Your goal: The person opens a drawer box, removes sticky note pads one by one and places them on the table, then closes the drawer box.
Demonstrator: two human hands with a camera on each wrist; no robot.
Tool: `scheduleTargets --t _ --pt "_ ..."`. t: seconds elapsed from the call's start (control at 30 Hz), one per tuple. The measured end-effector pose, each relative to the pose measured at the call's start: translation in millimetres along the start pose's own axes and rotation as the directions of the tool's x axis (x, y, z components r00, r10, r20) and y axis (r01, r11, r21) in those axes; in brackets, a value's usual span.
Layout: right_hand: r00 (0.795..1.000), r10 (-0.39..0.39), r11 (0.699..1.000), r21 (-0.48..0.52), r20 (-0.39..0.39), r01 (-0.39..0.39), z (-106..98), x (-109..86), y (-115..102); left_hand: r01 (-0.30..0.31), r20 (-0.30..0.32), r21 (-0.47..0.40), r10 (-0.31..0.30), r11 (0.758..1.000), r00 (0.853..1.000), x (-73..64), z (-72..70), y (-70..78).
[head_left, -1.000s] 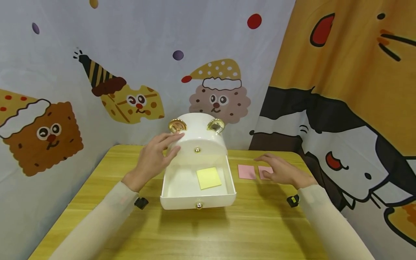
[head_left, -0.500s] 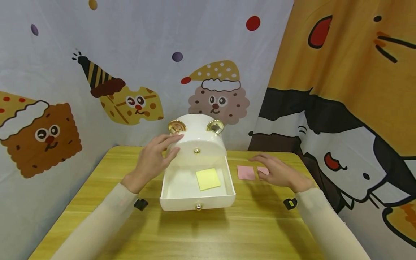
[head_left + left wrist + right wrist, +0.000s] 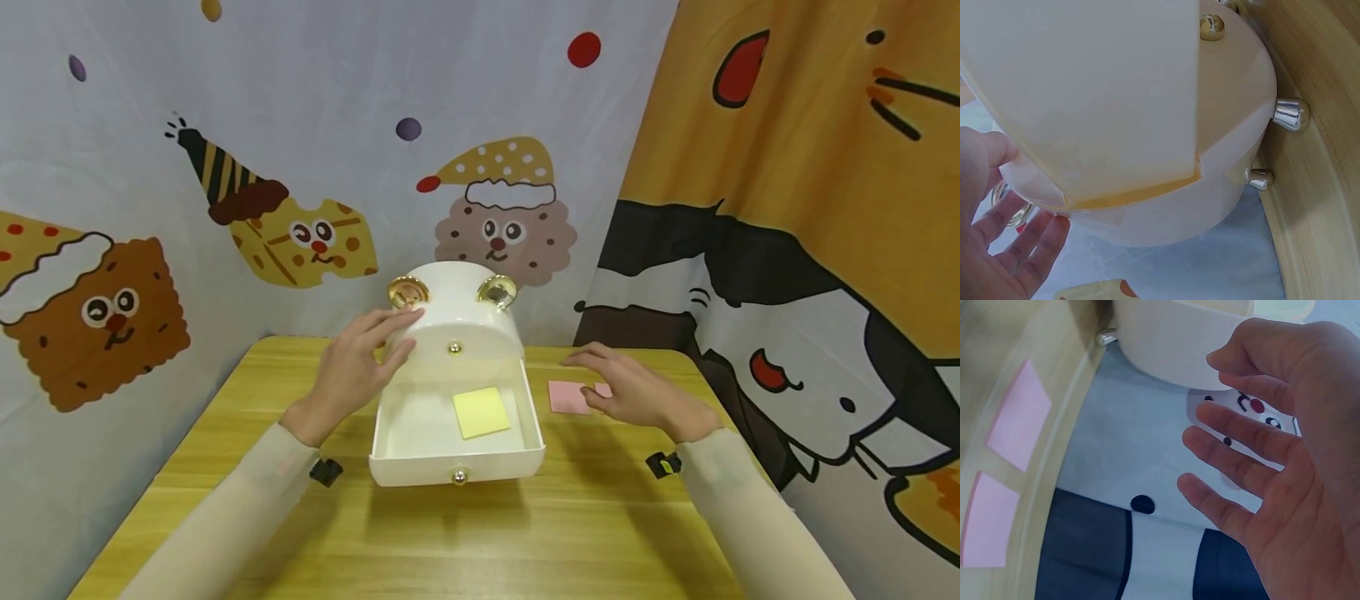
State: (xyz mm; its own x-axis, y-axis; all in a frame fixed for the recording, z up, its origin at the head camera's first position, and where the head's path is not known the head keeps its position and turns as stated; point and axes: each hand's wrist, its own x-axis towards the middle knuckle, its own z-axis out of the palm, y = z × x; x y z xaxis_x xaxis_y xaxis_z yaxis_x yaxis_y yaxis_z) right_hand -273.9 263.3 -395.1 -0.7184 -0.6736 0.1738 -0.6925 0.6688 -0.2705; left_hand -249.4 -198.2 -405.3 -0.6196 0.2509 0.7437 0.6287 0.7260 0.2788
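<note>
A white rounded drawer box (image 3: 457, 292) with gold ear-shaped trims stands on the table. Its upper drawer (image 3: 420, 433) is pulled out towards me, and a yellow sticky-note pad (image 3: 481, 412) lies inside. My left hand (image 3: 352, 367) rests its fingers against the box's left side, thumb near the drawer edge; the left wrist view shows those fingertips at the box wall. My right hand (image 3: 645, 396), fingers loosely bent and holding nothing, hovers over two pink sticky-note pads to the right of the box. One pink pad (image 3: 567, 397) shows well; the other pink pad (image 3: 991, 522) is mostly hidden by the hand in the head view.
The wooden table (image 3: 450, 550) spreads in front of the box. A patterned cloth (image 3: 315, 100) hangs close behind the table, and an orange curtain (image 3: 817, 167) with a cartoon animal hangs at the right. Small metal feet (image 3: 1291, 114) hold the box up.
My right hand has moved a little left, towards the box, above the pink pads. The left hand, the box and the yellow pad stay as they were.
</note>
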Motion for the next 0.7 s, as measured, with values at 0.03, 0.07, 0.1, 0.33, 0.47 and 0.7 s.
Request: scheduleTargets --t 0.03,0.07,0.1,0.33,0.47,0.7 --pt "1.000 -0.005 1.000 0.000 0.000 0.005 -1.4 0.7 -2.1 -0.001 -0.001 0.001 0.001 1.000 1.000 0.3 0.0 0.2" --pt "1.000 -0.009 1.000 -0.002 0.002 0.009 -2.7 1.4 -4.3 -0.001 -0.002 0.003 0.001 1.000 1.000 0.5 0.0 0.3" --pt "1.000 -0.013 1.000 -0.005 0.004 0.013 -3.9 2.0 -6.7 -0.002 -0.003 0.004 0.002 1.000 1.000 0.6 0.2 0.4" --pt "0.999 -0.037 0.999 -0.013 0.004 0.037 -9.3 4.3 -21.0 0.002 0.006 -0.002 -0.002 1.000 1.000 -1.5 1.9 0.2" --pt "0.998 -0.066 0.998 -0.024 -0.010 0.066 -11.2 7.1 -25.3 0.004 0.010 -0.003 -0.004 1.000 1.000 -1.3 0.4 1.5" --pt "0.993 -0.113 0.993 -0.036 -0.023 0.112 -17.2 10.8 -34.5 0.005 0.013 -0.004 -0.005 1.000 1.000 0.6 -2.1 3.2"
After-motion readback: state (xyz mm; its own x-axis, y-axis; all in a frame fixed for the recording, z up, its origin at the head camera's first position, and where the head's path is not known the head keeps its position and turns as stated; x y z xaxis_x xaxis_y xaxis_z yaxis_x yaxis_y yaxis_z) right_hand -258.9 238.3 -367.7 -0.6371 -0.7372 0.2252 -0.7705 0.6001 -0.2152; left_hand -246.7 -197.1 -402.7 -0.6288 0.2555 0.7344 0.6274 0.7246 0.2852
